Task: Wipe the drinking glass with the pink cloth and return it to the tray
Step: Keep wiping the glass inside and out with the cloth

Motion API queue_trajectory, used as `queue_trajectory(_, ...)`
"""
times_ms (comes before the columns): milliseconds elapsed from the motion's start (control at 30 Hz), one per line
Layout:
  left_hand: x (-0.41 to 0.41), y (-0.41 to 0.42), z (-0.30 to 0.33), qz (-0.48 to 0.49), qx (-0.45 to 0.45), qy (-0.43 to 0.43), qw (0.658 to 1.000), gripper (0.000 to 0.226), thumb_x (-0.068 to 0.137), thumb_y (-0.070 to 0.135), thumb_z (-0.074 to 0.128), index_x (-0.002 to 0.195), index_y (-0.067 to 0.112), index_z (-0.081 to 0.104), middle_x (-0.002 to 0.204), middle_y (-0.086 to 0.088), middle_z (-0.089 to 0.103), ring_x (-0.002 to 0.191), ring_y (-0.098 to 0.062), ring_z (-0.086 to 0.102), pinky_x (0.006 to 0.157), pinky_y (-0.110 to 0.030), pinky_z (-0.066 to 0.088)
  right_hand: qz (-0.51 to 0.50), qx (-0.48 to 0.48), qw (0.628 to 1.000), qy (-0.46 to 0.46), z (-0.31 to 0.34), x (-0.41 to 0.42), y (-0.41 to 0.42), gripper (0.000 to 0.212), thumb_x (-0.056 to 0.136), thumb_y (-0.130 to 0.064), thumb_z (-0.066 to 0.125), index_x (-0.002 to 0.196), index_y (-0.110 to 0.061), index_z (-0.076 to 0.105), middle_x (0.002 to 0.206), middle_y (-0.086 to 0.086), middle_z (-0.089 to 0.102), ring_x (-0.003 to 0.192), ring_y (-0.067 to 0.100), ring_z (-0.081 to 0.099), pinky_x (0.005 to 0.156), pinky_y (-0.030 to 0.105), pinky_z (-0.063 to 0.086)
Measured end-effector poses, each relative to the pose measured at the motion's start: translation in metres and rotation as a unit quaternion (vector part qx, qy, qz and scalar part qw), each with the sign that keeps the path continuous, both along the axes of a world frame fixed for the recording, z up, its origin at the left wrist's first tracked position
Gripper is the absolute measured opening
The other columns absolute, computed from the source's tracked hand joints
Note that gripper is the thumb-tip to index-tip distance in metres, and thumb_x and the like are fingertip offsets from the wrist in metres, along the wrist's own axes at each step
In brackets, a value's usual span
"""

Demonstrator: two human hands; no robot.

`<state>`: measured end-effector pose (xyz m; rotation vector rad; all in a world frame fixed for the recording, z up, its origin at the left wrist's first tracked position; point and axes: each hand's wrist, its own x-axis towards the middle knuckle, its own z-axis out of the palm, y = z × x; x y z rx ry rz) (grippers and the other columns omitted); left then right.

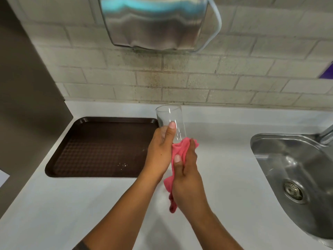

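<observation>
Left hand (160, 150) gripping clear drinking glass (170, 121) by its lower end, right hand (187, 170) closing around pink cloth (177, 150) touching glass base, brown tray (100, 147) lying at nine o'clock of both hands

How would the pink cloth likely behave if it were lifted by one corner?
Probably floppy: the cloth bunches in the right hand and its tail hangs limp below. It likely weighs little, since it drapes in thin folds against the glass.
</observation>
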<state>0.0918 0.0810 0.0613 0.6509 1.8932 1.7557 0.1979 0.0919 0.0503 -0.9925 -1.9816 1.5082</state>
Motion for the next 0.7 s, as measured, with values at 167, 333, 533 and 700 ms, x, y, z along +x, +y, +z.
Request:
queue_trajectory(167, -0.001, -0.001, 0.001, -0.049, 0.023, -0.148, 0.987, 0.059, 0.099, 0.064, 0.06, 0.14, 0.023, 0.058, 0.123, -0.001, 0.078, 0.114, -0.017, 0.077, 0.105, -0.04, 0.059, 0.029, 0.205, 0.977, -0.047, 0.007, -0.009, 0.007, 0.058, 0.1, -0.057, 0.007, 0.149, -0.05, -0.023, 0.171, -0.017, -0.015, 0.163, 0.018, 0.0, 0.129, 0.049, 0.023)
queue_trajectory(333, 0.003, -0.008, 0.002, -0.069, 0.056, -0.213, 0.973, 0.042, 0.109, 0.051, 0.051, 0.136, 0.024, 0.069, 0.127, -0.003, 0.08, 0.12, -0.018, 0.076, 0.109, -0.042, 0.056, 0.037, 0.241, 0.969, -0.045, 0.027, -0.019, 0.028, 0.06, 0.107, -0.05, 0.018, 0.164, -0.044, -0.001, 0.174, -0.016, -0.017, 0.163, 0.013, 0.001, 0.128, 0.041, 0.028)
queue_trajectory(533, 0.005, -0.011, -0.002, -0.087, 0.104, -0.298, 0.945, 0.039, 0.11, 0.047, 0.049, 0.124, 0.024, 0.077, 0.116, -0.011, 0.084, 0.097, -0.022, 0.083, 0.079, -0.036, 0.066, -0.006, 0.085, 0.996, 0.037, 0.039, -0.027, 0.059, 0.058, 0.111, -0.046, 0.031, 0.165, -0.043, 0.01, 0.17, -0.008, 0.025, 0.149, 0.02, 0.04, 0.112, 0.029, 0.042)
queue_trajectory(700, -0.002, -0.008, -0.002, -0.045, 0.13, -0.352, 0.926, 0.049, 0.108, 0.05, 0.051, 0.122, 0.013, 0.08, 0.109, -0.016, 0.085, 0.09, -0.023, 0.084, 0.075, -0.035, 0.068, 0.001, 0.057, 0.998, 0.032, 0.027, -0.019, 0.027, 0.059, 0.11, -0.05, 0.029, 0.163, -0.049, 0.003, 0.173, -0.009, 0.023, 0.155, 0.014, 0.033, 0.124, 0.027, 0.033)
